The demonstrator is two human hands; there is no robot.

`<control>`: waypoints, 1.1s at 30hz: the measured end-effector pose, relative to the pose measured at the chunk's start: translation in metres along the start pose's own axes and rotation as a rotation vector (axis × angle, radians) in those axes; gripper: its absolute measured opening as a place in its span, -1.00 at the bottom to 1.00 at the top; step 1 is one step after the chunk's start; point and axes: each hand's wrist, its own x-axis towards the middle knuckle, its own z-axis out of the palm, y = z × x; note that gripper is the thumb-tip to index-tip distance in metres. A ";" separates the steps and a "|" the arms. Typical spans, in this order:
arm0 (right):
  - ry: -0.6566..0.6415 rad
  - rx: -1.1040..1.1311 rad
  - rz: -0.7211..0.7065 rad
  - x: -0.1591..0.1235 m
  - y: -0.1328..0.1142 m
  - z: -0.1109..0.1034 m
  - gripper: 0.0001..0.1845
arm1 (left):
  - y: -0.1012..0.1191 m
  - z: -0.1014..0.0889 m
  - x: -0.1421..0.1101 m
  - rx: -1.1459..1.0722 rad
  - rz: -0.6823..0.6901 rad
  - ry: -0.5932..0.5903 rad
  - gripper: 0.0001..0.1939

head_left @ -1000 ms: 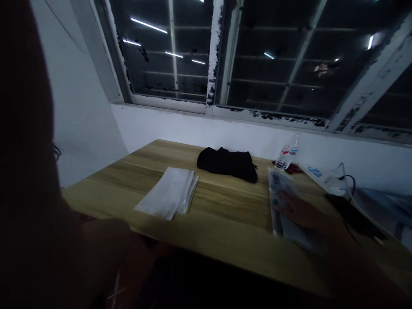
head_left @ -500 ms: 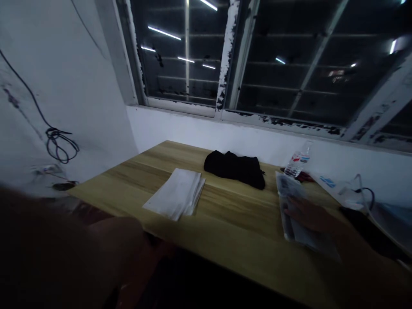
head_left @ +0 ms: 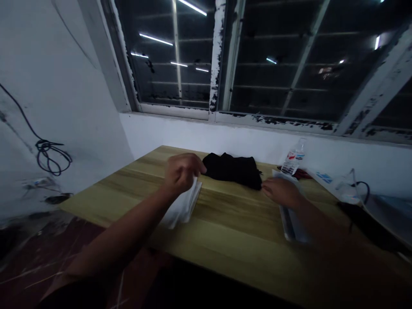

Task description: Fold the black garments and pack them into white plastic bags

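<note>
Clear bottle (head_left: pixel 293 159) w/ red-blue label is standing approx 2 o'clock on the table (head_left: pixel 231 231); can't tell how full. Flat see-through sleeve (head_left: pixel 291 225) is lying approx 3 o'clock, partly under R arm; contents unclear. Black cloth (head_left: pixel 232 170) is lying bunched at 12 o'clock. L hand (head_left: pixel 183 171) is reaching to the cloth's 9 o'clock end, fingers curled narrow, tips abt at its edge. R hand (head_left: pixel 280 192) is reaching to its 4 o'clock corner, fingers bunched narrow. Can't tell if either's gripping. White papers (head_left: pixel 183 210) are lying approx 9 o'clock, partly behind L wrist.
</note>
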 end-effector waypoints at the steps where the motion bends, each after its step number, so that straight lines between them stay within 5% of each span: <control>1: 0.000 0.001 -0.005 0.005 -0.005 0.001 -0.68 | -0.013 0.005 0.002 0.053 -0.049 -0.039 -0.41; 3: 0.004 -0.002 0.002 0.014 -0.013 0.004 -0.67 | -0.044 0.016 0.004 0.251 -0.206 -0.186 -0.38; 6: 0.003 -0.011 0.037 0.022 -0.021 0.012 -0.65 | -0.089 0.026 0.001 0.564 -0.351 -0.574 -0.83; 8: -0.010 -0.004 0.082 0.025 -0.024 0.016 -0.68 | -0.112 0.029 -0.007 0.688 -0.397 -0.760 -0.69; 13: 0.001 0.029 0.194 0.038 -0.017 0.017 -0.68 | -0.136 0.032 -0.016 0.813 -0.470 -0.796 -0.82; 17: 0.105 0.038 0.278 0.045 0.002 -0.005 -0.58 | -0.131 0.025 0.005 0.873 -0.455 -0.681 -0.70; 20: 0.157 0.190 0.143 0.023 0.019 -0.037 -0.60 | -0.112 0.000 0.028 0.858 -0.377 -0.588 -0.68; 23: -0.087 0.541 -0.003 -0.022 0.029 -0.073 -0.61 | -0.082 -0.034 0.040 0.385 -0.105 -0.764 -0.79; 26: -0.385 0.845 -0.101 -0.058 0.026 -0.088 -0.41 | -0.055 -0.048 0.036 0.009 -0.071 -0.905 -0.65; 30: -0.121 0.772 -0.008 -0.051 0.006 -0.046 -0.49 | -0.050 -0.026 0.015 0.276 -0.181 -0.775 -0.46; 32: 0.118 0.582 0.084 -0.033 -0.006 -0.010 -0.55 | -0.058 -0.013 0.004 0.434 -0.307 -0.815 -0.46; 33: 0.139 0.475 0.075 -0.025 -0.011 0.006 -0.52 | -0.062 -0.010 0.000 0.475 -0.383 -0.870 -0.47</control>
